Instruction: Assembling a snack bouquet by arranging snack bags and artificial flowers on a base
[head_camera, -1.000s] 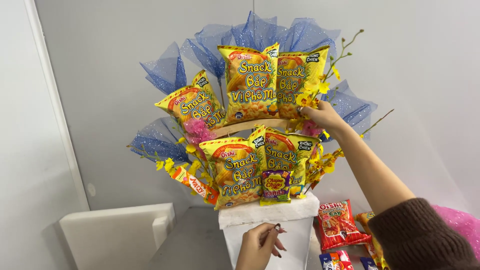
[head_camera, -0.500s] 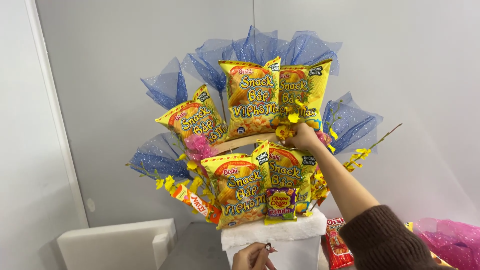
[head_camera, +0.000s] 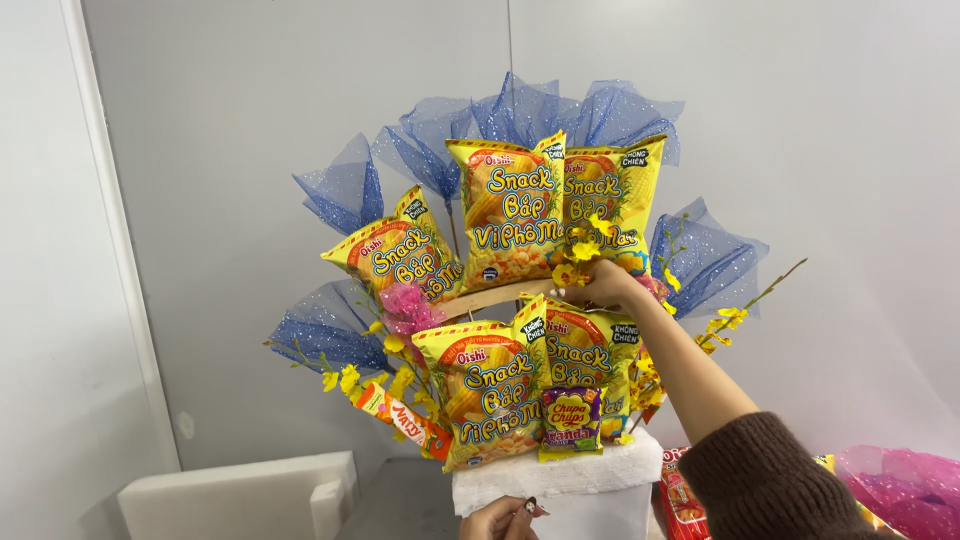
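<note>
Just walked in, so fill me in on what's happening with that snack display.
A person is working on a bouquet of yellow snack bags backed by blue mesh, standing in a white foam block. The right hand holds a sprig of yellow flowers against the upper bags. The left hand rests low at the block's front.

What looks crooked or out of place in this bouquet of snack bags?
The yellow snack bag on the left leans outward, while the two yellow top bags stand nearly upright. The small orange snack packet at the lower left sticks out sideways. Nothing looks torn or spilled. The right hand pinches a yellow flower sprig.
</note>
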